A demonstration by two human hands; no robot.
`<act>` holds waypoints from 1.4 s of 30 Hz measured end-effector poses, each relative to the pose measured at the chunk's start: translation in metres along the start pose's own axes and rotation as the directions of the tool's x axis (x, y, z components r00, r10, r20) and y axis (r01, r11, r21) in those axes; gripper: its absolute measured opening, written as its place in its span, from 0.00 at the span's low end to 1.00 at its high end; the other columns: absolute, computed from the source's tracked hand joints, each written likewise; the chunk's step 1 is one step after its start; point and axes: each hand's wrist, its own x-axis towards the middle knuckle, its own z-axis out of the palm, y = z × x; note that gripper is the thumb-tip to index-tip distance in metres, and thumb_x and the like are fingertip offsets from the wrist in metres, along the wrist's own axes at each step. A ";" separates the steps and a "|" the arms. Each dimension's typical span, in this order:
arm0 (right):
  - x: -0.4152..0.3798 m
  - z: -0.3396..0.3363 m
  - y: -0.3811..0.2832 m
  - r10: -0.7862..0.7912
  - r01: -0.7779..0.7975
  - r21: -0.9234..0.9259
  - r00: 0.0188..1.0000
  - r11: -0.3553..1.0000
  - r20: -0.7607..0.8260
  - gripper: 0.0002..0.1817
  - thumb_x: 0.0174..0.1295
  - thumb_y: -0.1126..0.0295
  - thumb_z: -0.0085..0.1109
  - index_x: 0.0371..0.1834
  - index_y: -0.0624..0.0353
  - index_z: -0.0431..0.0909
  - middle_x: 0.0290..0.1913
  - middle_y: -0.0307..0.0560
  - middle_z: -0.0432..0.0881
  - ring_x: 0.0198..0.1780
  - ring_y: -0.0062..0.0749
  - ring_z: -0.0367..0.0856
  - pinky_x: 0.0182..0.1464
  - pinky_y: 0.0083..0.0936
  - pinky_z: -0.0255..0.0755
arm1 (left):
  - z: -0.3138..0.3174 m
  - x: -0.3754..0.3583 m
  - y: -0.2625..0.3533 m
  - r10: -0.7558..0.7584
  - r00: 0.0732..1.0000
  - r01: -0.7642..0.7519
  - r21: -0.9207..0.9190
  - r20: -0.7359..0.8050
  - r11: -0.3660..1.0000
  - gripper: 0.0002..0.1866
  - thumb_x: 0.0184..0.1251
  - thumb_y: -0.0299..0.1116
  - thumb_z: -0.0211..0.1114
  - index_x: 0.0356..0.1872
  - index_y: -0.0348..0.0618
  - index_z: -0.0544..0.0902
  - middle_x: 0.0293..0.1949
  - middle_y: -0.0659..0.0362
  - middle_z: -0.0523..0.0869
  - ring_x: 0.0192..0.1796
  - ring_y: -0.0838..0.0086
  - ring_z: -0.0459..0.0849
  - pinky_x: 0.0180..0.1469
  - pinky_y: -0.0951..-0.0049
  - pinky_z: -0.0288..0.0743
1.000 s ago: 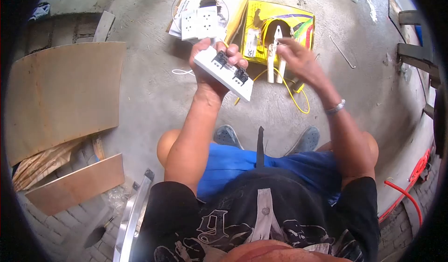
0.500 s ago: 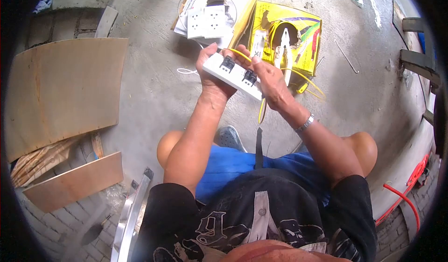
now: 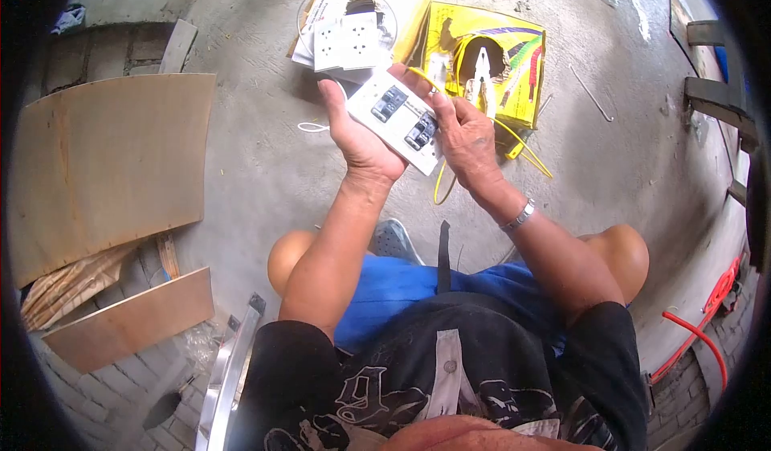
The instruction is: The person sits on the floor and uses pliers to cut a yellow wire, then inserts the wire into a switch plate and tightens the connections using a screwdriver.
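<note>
A white outlet plate point(image 3: 401, 122) with two black modules on its upward side rests in my left hand point(image 3: 365, 136). The palm supports it from below, fingers curl at the far edge, and the thumb stands away from the plate. At the plate's right side, my right hand point(image 3: 468, 138) pinches a yellow wire point(image 3: 423, 77) between thumb and fingers. That wire arches over the far edge of the plate, and a yellow loop point(image 3: 438, 191) hangs beneath. The wire's exact end is hidden by the fingers.
Ahead lie a yellow wire box point(image 3: 526, 49) with pliers point(image 3: 482, 81) on it, and a cardboard box point(image 3: 414, 9) bearing white outlet plates point(image 3: 359, 43). Wooden boards point(image 3: 112, 170) stand left, a metal frame point(image 3: 229, 371) lower left, and a red hose point(image 3: 703, 346) right.
The outlet plate has tilted to show more of its module side. My left thumb has lifted off its edge. My right hand stays at the plate's right side with the yellow wire.
</note>
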 end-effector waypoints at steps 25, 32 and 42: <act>-0.033 -0.112 -0.085 -0.122 0.184 -0.145 0.925 0.972 0.359 0.07 0.58 0.76 0.62 0.37 0.67 0.83 0.27 0.48 0.85 0.29 0.21 0.80 0.34 0.20 0.75 | 0.003 -0.004 -0.026 -0.204 0.971 0.190 0.107 0.129 0.976 0.55 0.53 0.79 0.47 0.56 0.26 0.69 0.42 0.43 0.81 0.43 0.56 0.81 0.49 0.55 0.76; -0.036 -0.106 -0.076 -0.305 0.340 -0.111 0.919 0.934 0.249 0.06 0.57 0.73 0.63 0.34 0.64 0.83 0.30 0.54 0.85 0.28 0.30 0.85 0.32 0.25 0.76 | 0.010 -0.009 -0.036 -0.247 0.964 0.235 0.114 0.101 0.965 0.55 0.53 0.80 0.46 0.54 0.27 0.72 0.42 0.44 0.81 0.43 0.57 0.81 0.48 0.56 0.78; -0.039 -0.102 -0.076 -0.318 0.364 -0.146 0.910 0.920 0.267 0.06 0.57 0.73 0.63 0.34 0.63 0.83 0.34 0.58 0.84 0.35 0.43 0.86 0.36 0.29 0.78 | 0.013 -0.015 -0.041 -0.230 0.972 0.213 0.226 0.054 0.951 0.54 0.54 0.79 0.46 0.53 0.27 0.71 0.40 0.44 0.82 0.42 0.57 0.82 0.46 0.60 0.79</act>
